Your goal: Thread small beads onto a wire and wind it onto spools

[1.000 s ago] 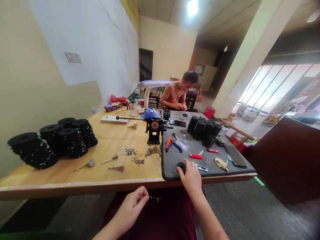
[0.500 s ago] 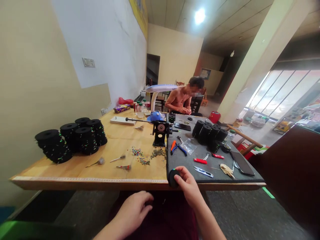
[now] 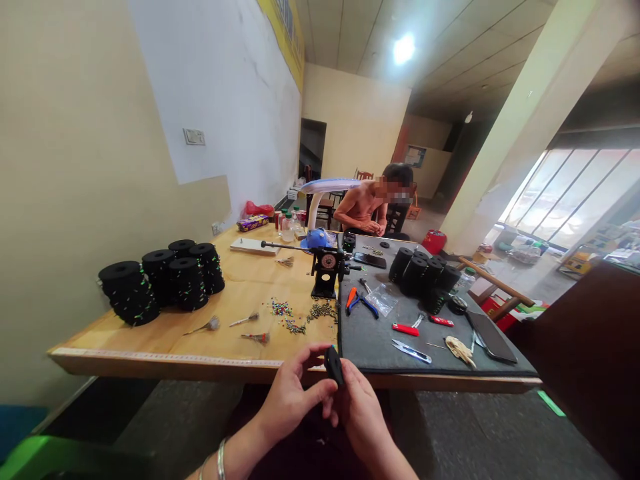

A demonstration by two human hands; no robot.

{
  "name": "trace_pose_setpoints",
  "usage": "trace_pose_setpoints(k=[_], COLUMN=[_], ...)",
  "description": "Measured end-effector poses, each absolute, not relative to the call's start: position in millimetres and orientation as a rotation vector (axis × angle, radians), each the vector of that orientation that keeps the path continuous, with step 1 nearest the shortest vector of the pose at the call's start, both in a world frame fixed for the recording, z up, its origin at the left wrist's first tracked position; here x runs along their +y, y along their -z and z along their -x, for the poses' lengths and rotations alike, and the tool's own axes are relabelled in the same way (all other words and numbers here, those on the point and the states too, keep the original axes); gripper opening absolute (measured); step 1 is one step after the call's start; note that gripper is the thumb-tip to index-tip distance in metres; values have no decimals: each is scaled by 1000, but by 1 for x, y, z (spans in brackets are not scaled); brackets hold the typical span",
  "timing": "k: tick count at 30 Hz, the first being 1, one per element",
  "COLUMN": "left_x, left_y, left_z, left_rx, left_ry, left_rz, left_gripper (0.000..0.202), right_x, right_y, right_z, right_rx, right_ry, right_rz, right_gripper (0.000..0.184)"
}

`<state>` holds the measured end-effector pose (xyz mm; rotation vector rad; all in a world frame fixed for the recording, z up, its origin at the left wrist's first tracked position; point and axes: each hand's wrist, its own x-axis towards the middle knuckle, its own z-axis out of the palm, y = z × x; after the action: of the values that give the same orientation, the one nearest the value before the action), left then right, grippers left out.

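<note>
Both my hands meet just in front of the table's near edge, below the grey mat (image 3: 380, 343). My right hand (image 3: 361, 410) holds a small black spool (image 3: 333, 365) upright by its rim. My left hand (image 3: 291, 393) is closed beside it, thumb and fingers pinching at the spool's left face. Whether the left fingers also hold something thin is hidden. A bracelet shows on my left wrist.
On the mat lie pliers (image 3: 359, 301), a red cutter (image 3: 406, 329), snips (image 3: 411, 351), a phone (image 3: 491, 337) and black spools (image 3: 420, 272). A winding machine (image 3: 326, 270) stands mid-table, stacked black spools (image 3: 160, 277) at left, loose beads and small parts (image 3: 300, 317) between. A person sits at the far end.
My right hand lifted the black spool off the mat's front edge and drew it toward me. My left hand rose from my lap to meet it.
</note>
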<state>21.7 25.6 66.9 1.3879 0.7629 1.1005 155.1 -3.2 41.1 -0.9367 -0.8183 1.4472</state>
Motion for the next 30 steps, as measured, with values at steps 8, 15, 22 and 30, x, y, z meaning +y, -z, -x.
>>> trace_pose_setpoints(k=[8,15,22,30], left_x=[48,54,36,29], left_y=[-59,-58,-66,-60], left_z=[-1,7,-1,-7], left_rx=[812,612,384,656], left_ry=[-1070,-698,-740,-1010], left_rz=[-1464,-1471,-1184,-1263], left_gripper=[47,49,62,48], right_x=[-19,-2,19,-4], right_y=[-39,-95,-63,-39], right_z=[-156,-185,-194,-161], right_rx=[-1502,-1879,-1454,-918], right_ry=[-1030,-648,-1274,-1598], right_rz=[1228,1271,1155,1007], right_gripper=[28,17,32,34])
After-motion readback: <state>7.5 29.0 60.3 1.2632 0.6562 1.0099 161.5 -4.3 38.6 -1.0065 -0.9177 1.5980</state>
